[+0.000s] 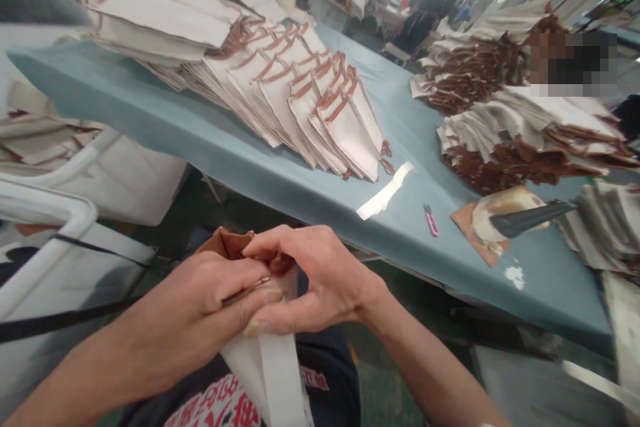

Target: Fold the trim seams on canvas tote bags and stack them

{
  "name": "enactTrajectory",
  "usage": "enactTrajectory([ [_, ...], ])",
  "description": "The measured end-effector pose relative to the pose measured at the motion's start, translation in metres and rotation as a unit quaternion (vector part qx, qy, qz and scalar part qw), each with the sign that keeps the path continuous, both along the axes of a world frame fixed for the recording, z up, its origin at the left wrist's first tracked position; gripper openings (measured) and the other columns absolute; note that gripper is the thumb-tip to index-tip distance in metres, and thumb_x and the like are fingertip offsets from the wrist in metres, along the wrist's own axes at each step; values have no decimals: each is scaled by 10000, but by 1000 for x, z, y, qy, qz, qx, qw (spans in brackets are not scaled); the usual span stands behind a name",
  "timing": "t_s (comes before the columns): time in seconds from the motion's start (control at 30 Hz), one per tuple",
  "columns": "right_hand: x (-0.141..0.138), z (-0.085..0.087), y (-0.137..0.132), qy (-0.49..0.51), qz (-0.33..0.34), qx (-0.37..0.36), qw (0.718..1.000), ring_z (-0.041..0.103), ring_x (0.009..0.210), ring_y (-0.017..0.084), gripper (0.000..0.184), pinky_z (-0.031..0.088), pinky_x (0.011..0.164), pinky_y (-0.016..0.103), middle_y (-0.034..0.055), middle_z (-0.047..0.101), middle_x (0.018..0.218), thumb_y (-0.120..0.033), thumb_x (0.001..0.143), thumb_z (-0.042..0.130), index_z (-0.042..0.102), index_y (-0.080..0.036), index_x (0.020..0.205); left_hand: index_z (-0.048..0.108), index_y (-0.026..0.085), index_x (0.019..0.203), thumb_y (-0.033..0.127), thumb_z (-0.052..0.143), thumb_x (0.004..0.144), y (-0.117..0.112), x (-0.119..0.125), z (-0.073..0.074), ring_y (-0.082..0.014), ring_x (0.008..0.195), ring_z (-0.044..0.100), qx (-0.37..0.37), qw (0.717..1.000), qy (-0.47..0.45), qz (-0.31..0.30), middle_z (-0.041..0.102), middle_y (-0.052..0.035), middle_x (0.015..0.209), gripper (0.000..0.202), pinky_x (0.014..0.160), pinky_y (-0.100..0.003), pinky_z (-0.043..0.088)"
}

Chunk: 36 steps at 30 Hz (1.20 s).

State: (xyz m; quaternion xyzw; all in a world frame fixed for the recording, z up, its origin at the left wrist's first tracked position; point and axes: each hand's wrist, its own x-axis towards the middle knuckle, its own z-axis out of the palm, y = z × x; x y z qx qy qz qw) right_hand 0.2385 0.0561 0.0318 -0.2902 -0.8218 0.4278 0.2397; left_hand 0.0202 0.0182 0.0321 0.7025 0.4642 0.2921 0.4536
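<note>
A cream cloth bag with brown trim at its top edge is held up in front of my lap. My left hand is closed around its upper part, the fingers gripping the folded edge. On the other side, my right hand pinches the brown-trimmed edge, with its thumb pressed against the cream cloth near my left fingers. Part of the brown opening shows above my left knuckles. My fingers hide most of the trim between them.
A blue-covered table stands ahead, carrying overlapping cream pieces with brown trim. Nearby lie a pale strip, pink thread snips and a stained container with a dark handle. Brown-edged stacks stand right; a white bin left.
</note>
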Motion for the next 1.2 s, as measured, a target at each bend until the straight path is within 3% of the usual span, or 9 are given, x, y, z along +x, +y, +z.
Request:
enactTrajectory([
  [0.1,2,-1,8,-82,14,18,996,703,763,137,448,503,751,252,-9,828,970,-617,947,917,785,-229,1129,572,228,601,409,608,1040,1,-8,-5,-101,484,455,35,998,34,-48,578,60,549,476,444,-211,296],
  [0.2,5,2,7,-153,6,50,987,623,734,135,449,382,707,264,-22,744,831,-610,981,902,726,-208,884,673,244,666,418,633,1052,2,-10,-7,-110,492,549,46,998,32,-20,647,62,576,425,475,-192,386],
  [0.3,8,8,6,-167,17,38,985,536,701,123,434,309,684,273,-52,637,752,-499,1030,863,649,-215,780,765,266,743,383,672,1032,1,-9,-9,-123,514,637,58,998,22,4,733,64,622,325,498,-189,438],
  [0.47,15,15,12,-158,54,-20,986,456,684,116,300,289,688,276,-71,536,744,-297,1038,772,615,-225,793,835,286,890,418,678,1079,-3,-10,-12,-151,584,750,75,996,38,0,843,49,746,279,574,-181,546],
  [0.63,15,11,18,-136,81,-49,986,472,661,115,201,294,689,289,-69,501,718,-284,997,666,597,-223,818,784,276,1078,380,530,1218,-9,-10,-13,-128,648,799,219,972,90,-18,876,51,893,307,805,-149,650],
  [0.83,15,-1,15,-78,82,-80,990,461,648,103,204,295,678,286,-63,535,736,-310,1003,583,574,-222,819,742,295,1081,358,533,1234,-11,-7,-12,-75,597,795,266,958,104,-17,857,119,862,267,749,-95,614],
  [0.93,11,-7,7,-67,33,-69,995,395,616,98,243,275,660,294,-75,459,677,-288,977,589,523,-224,752,730,298,1057,323,538,1214,-11,-7,-14,-76,582,784,263,959,105,-2,839,123,825,250,657,-116,580],
  [1.03,8,-13,-2,-72,-33,-63,995,361,600,99,250,281,665,297,-83,401,636,-244,938,617,521,-222,708,709,288,1059,316,511,1215,-11,-8,-18,-111,613,797,262,957,124,-12,833,91,828,254,668,-168,594],
  [1.2,10,-19,-5,-63,-23,-52,996,479,653,112,210,331,694,280,-53,570,718,-285,1009,636,661,-218,812,680,289,1112,374,441,1266,-11,-8,-22,-101,563,782,309,941,138,-12,842,95,849,297,681,-168,617],
])
